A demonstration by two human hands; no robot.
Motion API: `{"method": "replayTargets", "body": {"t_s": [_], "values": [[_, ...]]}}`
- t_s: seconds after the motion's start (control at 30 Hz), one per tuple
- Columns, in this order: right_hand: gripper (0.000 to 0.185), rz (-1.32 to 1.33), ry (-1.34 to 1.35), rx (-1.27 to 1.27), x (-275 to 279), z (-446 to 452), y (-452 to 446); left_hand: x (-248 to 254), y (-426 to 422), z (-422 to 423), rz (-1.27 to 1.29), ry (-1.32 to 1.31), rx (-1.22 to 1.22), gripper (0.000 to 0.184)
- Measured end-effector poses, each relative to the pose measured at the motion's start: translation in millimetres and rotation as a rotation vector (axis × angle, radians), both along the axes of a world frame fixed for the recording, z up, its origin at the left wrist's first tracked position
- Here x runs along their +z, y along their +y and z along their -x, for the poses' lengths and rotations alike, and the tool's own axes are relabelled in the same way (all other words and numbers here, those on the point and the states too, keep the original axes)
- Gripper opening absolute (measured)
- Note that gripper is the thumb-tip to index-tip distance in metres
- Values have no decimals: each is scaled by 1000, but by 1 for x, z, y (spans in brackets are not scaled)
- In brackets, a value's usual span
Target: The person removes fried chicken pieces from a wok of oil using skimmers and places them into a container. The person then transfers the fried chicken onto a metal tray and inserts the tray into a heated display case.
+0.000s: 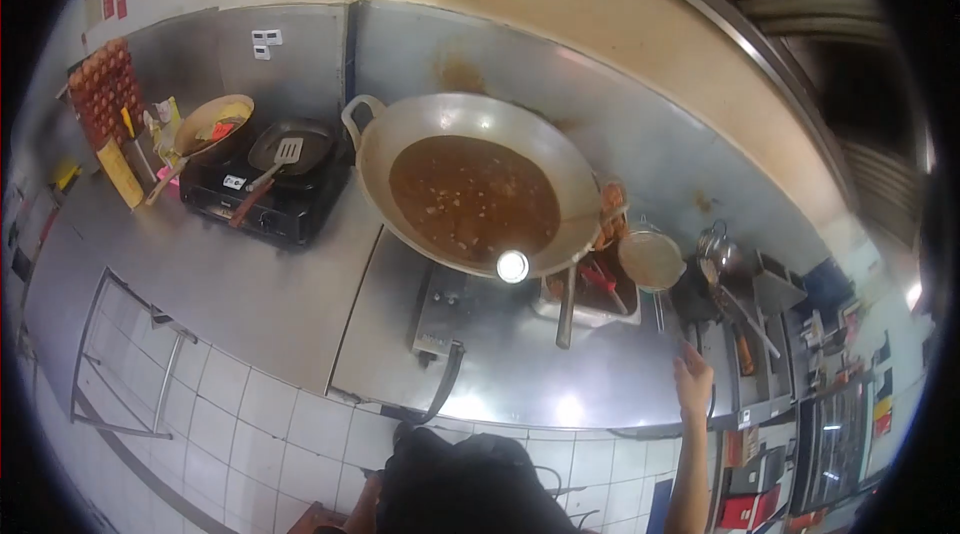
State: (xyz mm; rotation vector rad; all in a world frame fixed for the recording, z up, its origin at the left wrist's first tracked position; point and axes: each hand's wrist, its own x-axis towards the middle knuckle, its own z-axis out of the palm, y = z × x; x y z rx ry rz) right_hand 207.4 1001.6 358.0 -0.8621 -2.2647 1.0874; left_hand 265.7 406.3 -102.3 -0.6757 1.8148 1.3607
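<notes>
My right hand (692,380) is raised over the right part of the steel counter, near the strainer's handle. Its fingers look loosely bent and apart, with nothing visible in them. Only a sliver of my left hand or forearm (371,491) shows beside my dark clothing, and its fingers are hidden. Ahead stands a large wok (376,189) of brown sauce with small pale bits. A ladle handle (566,314) slants down at its front right rim. Beyond my right hand are a round strainer (651,258) and a metal tray (590,315) with dark sauce and a red-handled utensil.
To the left, a black stove (275,221) carries a square pan with a slotted turner (289,150). A smaller pan (206,115) and egg trays (106,84) stand behind it. A burner control box (436,319) sits below the wok. Pots and ladles (716,254) are at right.
</notes>
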Motion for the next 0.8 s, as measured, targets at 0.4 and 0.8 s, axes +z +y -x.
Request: {"method": "replayTargets", "body": {"t_s": [0.4,0.8], "values": [[44,-739,-317,175,135,174,-105,-33,-109,24,223,180,-350,36],[40,-996,-386,557,47,343,-63,1,-133,-27,37,20,493,21]]}}
